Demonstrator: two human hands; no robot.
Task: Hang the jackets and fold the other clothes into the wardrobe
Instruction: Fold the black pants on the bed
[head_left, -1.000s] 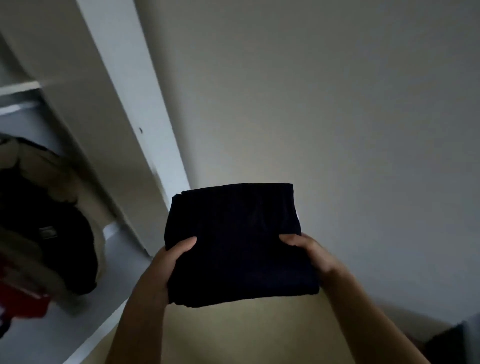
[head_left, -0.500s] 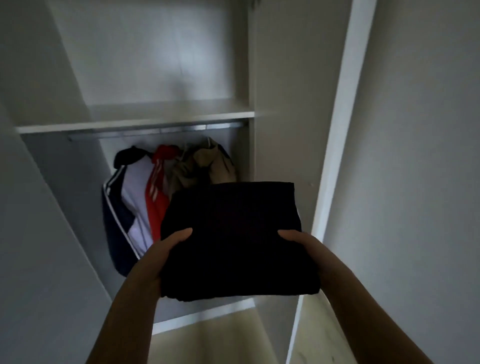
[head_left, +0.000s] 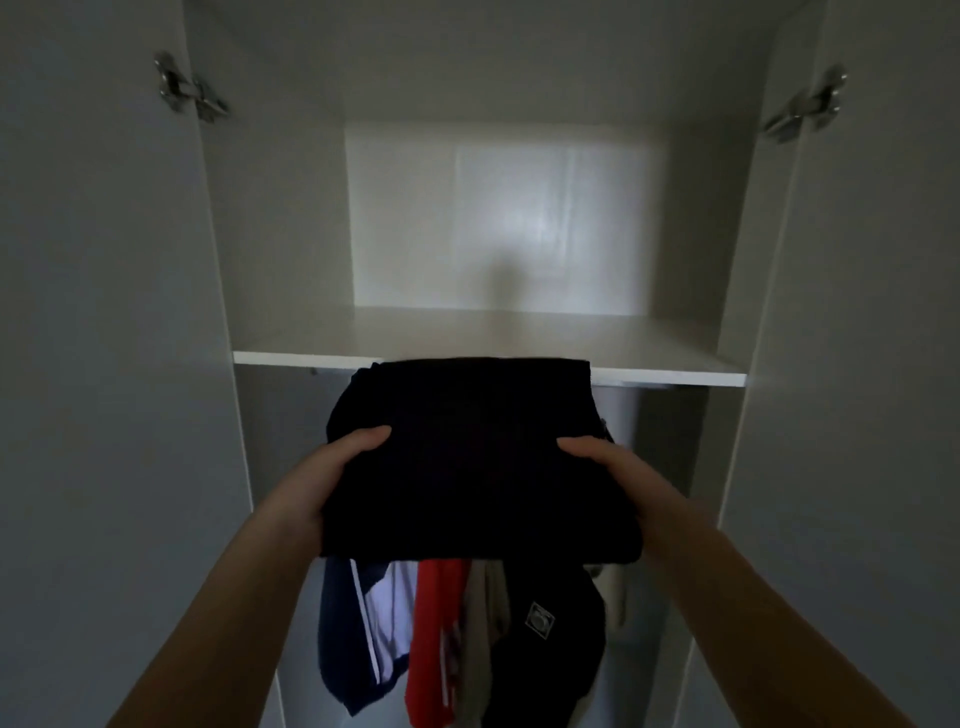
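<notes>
A folded black garment is held up in front of the open wardrobe, its far edge level with the front edge of the white shelf. My left hand grips its left side with the thumb on top. My right hand grips its right side the same way. Below the garment hang several jackets: a navy and white one, a red one, a beige one and a black one. The fingers under the garment are hidden.
The wardrobe's two doors stand open, left door and right door, with metal hinges near the top. The upper compartment above the shelf holds nothing visible.
The view has swung from the wall and wardrobe side to face the wardrobe squarely. The garment, held the same way in both hands, has come up to the shelf's front edge.
</notes>
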